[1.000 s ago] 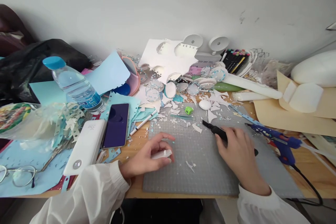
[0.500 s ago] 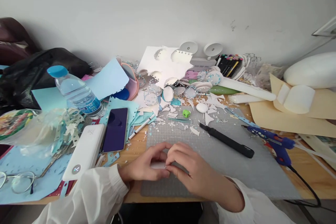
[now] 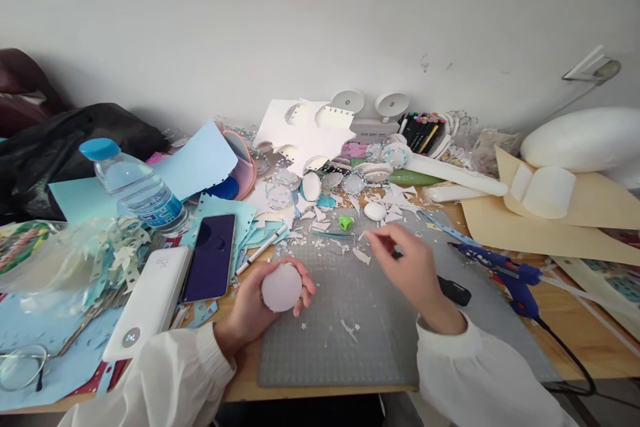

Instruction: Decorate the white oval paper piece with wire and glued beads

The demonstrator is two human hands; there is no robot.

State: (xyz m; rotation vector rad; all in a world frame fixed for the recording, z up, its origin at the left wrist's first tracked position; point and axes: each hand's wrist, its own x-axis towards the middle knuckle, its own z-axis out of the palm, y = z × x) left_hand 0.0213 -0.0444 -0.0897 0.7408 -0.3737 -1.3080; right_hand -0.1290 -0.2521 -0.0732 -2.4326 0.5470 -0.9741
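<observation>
My left hand (image 3: pixel 255 300) is wrapped round a white round disc (image 3: pixel 281 287), its flat face turned up, above the left part of the grey cutting mat (image 3: pixel 350 353). Its edge is partly hidden by my fingers. My right hand (image 3: pixel 407 263) hovers over the mat with thumb and forefinger pinched together. A tiny white sliver shows at those fingertips; whether it is held I cannot make out. Behind that hand lies a black utility knife (image 3: pixel 454 291), mostly covered. Small white paper scraps (image 3: pixel 350 329) rest on the mat between my hands.
A blue glue gun (image 3: pixel 517 273) with its cord lies at the right. On the left are a phone (image 3: pixel 209 257), a white power bank (image 3: pixel 147 303) and a water bottle (image 3: pixel 137 187). Paper offcuts, a green sharpener-like piece (image 3: pixel 345 222) and several decorated discs (image 3: pixel 354 181) crowd the back.
My hands have parted. The right moved up and right, now in front of the knife. The left turned so the disc's face shows. The view shifted slightly.
</observation>
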